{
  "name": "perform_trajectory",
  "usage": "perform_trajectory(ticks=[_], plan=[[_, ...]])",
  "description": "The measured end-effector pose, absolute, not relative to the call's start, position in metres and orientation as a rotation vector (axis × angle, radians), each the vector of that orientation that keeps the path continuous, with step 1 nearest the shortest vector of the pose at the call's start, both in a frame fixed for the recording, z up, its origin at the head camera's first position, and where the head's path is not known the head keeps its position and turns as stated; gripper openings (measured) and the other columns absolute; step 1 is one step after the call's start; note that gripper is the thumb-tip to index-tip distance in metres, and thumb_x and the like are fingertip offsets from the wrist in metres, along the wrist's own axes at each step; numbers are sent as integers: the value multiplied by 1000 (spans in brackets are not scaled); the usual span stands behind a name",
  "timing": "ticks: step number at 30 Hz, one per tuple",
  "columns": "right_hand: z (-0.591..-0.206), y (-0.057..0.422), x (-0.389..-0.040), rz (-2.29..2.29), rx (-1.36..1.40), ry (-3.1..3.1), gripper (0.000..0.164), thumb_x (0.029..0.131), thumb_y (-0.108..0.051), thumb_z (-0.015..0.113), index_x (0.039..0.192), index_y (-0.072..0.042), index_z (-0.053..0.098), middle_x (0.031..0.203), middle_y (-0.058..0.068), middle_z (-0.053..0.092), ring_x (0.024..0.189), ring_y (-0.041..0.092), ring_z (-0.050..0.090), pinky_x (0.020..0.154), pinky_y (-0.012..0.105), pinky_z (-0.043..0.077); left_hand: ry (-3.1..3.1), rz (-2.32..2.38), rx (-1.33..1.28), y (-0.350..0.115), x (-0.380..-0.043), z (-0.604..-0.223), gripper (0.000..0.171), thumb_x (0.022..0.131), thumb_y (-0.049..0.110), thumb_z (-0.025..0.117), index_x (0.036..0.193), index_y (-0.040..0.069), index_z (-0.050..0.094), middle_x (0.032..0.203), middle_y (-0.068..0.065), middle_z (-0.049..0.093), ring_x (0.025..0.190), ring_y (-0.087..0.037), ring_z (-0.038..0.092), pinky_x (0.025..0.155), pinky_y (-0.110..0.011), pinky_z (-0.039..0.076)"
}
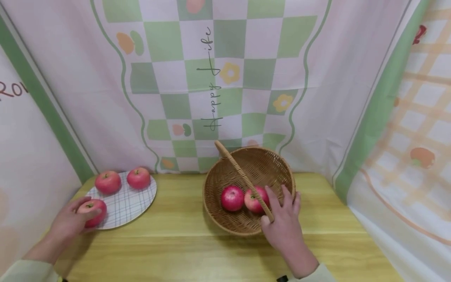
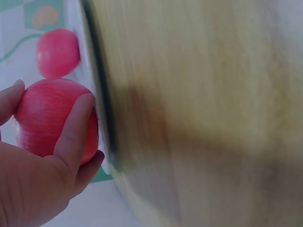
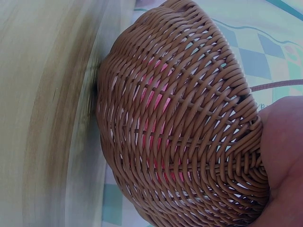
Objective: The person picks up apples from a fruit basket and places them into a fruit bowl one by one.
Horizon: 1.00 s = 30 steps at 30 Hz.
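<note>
Red apple (image 2: 47, 113) in hand (image 1: 67, 221); wicker basket (image 1: 269, 168)

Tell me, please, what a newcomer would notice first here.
The round brown wicker basket with two round red fruits, right of centre, probably comes first. At left, the left hand grips a round red apple at the edge of a round white checked plate. Behind, a green-and-white checkered cloth reads "Happy Life".

I see a yellowish wooden table (image 1: 169, 254) with visible grain. On its left side rests a round white plate (image 1: 135, 201) with checked lines; right of middle, toward the far edge, I have a brown wicker basket (image 1: 269, 166).
</note>
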State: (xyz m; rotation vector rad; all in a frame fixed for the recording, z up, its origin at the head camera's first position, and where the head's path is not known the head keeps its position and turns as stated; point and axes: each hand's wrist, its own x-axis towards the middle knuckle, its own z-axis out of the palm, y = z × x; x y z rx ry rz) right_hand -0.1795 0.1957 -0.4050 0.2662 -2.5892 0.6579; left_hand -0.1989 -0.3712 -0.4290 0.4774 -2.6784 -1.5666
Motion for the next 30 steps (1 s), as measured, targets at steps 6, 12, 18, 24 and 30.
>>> perform_trajectory(ticks=[6,12,18,24,30], plan=[[-406,196,-180,658,277,-2575,85,71,2,67,151,-11,40,153,34,17,137,63,-2,88,76,38,-2625,-1682,512,-374,-206,-434,94,95,31,70,158,1,7,150,-40,15,129,-51,32,79,-35,57],[-407,197,-180,653,288,-2558,85,70,3,67,150,-11,41,152,35,18,137,63,0,88,76,38,-2667,-1721,469,-376,-210,-431,91,99,30,63,157,2,-1,150,-42,11,131,-54,31,84,-38,56],[-406,196,-179,656,277,-2570,85,71,3,67,151,-12,40,153,34,17,137,62,-1,84,74,43,-2553,-1857,483,-373,-211,-429,90,102,23,58,156,8,-12,151,-43,2,128,-54,33,84,-40,56],[-406,195,-178,665,273,-2578,85,72,2,66,151,-13,39,153,34,17,137,62,-1,85,74,42,-2498,-1870,543,-372,-210,-429,101,99,31,64,155,13,-18,152,-42,-9,122,-49,43,81,-41,57],[-407,196,-178,662,268,-2571,85,71,2,66,151,-13,40,153,33,18,137,62,0,83,74,44,-2596,-1662,544,-373,-204,-422,107,95,43,67,154,3,-13,150,-45,-10,116,-50,49,75,-40,59]])
